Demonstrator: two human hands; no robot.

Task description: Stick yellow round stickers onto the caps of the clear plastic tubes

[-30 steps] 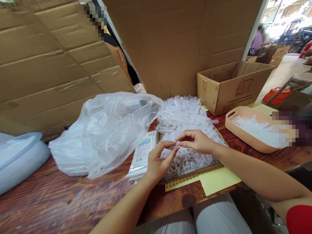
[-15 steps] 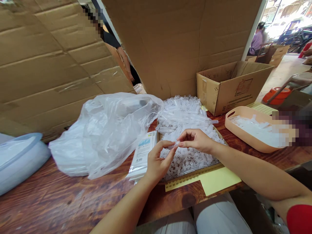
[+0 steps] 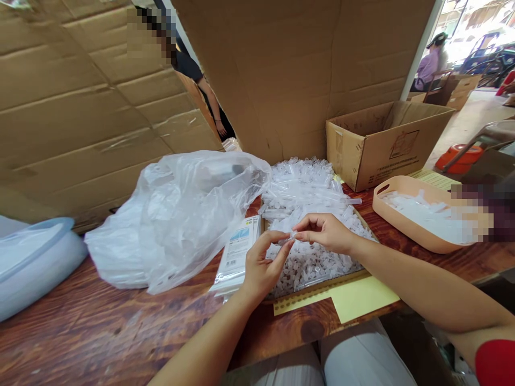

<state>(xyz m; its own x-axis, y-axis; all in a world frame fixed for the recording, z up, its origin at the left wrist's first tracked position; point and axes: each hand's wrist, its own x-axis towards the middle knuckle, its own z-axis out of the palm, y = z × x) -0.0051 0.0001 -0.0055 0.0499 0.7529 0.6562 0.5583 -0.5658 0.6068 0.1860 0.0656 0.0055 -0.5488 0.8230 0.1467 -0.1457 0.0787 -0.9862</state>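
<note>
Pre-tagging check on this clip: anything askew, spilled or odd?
Mildly: one clear tube juts out past the right edge of the heap of clear plastic pieces, and a crumpled translucent bag sprawls beside the heap. Both look untidy rather than damaged; no clear spill shows.

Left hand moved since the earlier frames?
No, no clear shift either way: against the yellow sheet, the left hand stays in place, pinching a small clear piece.

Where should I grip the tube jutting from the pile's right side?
Probably pinch the jutting tube by its right end, coming from the right: that slim end sticks out past the pile, while the rest lies along it. The right hand is nearer, but is pinching at a small clear piece.
</note>
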